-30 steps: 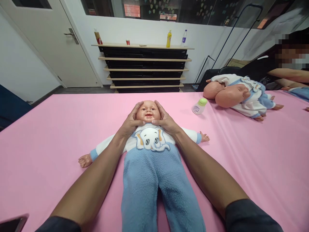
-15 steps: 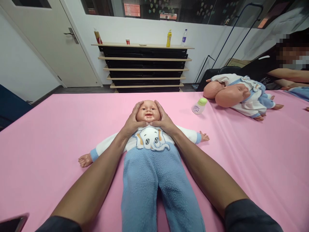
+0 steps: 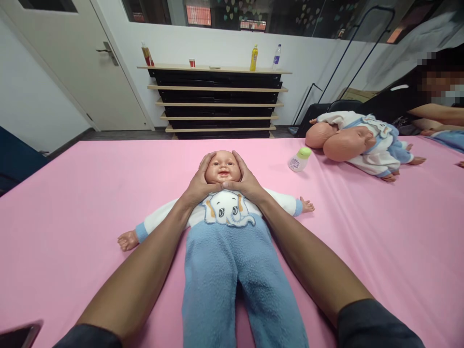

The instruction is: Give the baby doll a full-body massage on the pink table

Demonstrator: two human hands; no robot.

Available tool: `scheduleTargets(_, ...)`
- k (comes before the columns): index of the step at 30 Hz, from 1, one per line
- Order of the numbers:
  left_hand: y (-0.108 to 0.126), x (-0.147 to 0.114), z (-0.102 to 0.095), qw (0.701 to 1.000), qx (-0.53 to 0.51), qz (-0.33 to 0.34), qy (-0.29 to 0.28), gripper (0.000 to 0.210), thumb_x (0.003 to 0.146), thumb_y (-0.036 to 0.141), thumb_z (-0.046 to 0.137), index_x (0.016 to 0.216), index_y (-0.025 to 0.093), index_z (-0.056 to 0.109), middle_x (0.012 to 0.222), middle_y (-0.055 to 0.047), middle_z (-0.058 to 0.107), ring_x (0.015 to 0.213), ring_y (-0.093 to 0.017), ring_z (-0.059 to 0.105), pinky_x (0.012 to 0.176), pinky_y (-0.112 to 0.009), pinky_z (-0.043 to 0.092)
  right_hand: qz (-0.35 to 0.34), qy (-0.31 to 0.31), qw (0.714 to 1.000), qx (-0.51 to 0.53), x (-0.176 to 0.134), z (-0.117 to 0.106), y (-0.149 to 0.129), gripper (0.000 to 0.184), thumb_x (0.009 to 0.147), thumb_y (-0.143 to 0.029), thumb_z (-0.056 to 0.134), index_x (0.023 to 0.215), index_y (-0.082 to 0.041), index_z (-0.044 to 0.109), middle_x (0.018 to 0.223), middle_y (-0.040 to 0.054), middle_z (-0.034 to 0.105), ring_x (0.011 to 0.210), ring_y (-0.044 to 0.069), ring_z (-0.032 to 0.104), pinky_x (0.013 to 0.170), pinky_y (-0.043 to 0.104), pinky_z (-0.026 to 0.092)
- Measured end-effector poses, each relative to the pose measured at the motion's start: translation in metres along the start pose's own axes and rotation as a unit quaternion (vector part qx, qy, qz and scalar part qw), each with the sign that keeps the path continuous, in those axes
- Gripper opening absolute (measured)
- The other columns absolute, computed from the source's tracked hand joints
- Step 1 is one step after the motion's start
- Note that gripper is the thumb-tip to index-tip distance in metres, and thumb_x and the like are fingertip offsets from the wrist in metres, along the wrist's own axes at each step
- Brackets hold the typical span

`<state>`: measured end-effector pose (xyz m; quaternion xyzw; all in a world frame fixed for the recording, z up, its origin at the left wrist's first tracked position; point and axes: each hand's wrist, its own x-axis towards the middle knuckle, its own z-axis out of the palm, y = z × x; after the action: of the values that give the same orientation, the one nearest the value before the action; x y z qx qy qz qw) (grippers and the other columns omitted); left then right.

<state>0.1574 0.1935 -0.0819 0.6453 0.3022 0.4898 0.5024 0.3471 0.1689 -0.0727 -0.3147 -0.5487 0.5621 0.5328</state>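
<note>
A baby doll lies on its back on the pink-covered table, its head away from me. It wears blue fleece trousers and a white top with an elephant on the chest; both arms stretch out sideways. My left hand is cupped along the left side of the doll's head, and my right hand along the right side. My thumbs meet under its chin, the right thumb tip touching or overlapping the left. My other fingertips curve partly out of sight beside the head.
A small white bottle with a green cap stands right of the doll. Two more dolls lie at the far right, near another person's arm. A dark phone-like object sits at the lower left. Beyond the table is a shelf stack.
My thumbs have drawn together under the doll's chin, closing the small gap between their tips. The hands otherwise stay at the head, and the doll has not visibly moved.
</note>
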Motion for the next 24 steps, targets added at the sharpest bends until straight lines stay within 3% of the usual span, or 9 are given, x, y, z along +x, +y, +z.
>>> scheduleTargets(11,-0.0023,0.0025,-0.0040,0.984,-0.172,-0.033,-0.046,0.096,0.062,0.017,0.073,0.150,0.034,0.036,0.155,-0.006,0.036,0.138,-0.035,0.043,0.115,-0.055,0.035,0.030,-0.040,0.991,0.123,0.0045,-0.0066,-0.0009,0.104,0.060,-0.028,0.087,0.150,-0.038,0.034,0.153,0.0010,0.040,0.139,0.030,0.043,0.115,0.053,0.040)
scheduleTargets(19,0.0022,-0.0013,0.0005,0.996,-0.079,-0.029,-0.020,0.103,0.060,0.027,0.085,0.150,0.036,0.035,0.159,-0.005,0.028,0.143,-0.038,0.034,0.117,-0.054,0.033,0.004,0.008,1.000,0.014,-0.0015,0.0009,-0.0005,0.115,0.058,-0.029,0.091,0.153,-0.036,0.027,0.157,0.0001,0.033,0.143,0.030,0.037,0.118,0.051,0.034)
scheduleTargets(24,0.0019,-0.0004,-0.0010,0.990,-0.134,-0.038,-0.036,0.100,0.064,0.029,0.084,0.150,0.036,0.035,0.158,-0.007,0.030,0.140,-0.037,0.040,0.116,-0.056,0.034,0.018,-0.030,0.995,0.094,0.0024,-0.0045,0.0013,0.109,0.061,-0.028,0.089,0.152,-0.037,0.030,0.157,0.0007,0.033,0.140,0.029,0.041,0.117,0.050,0.037)
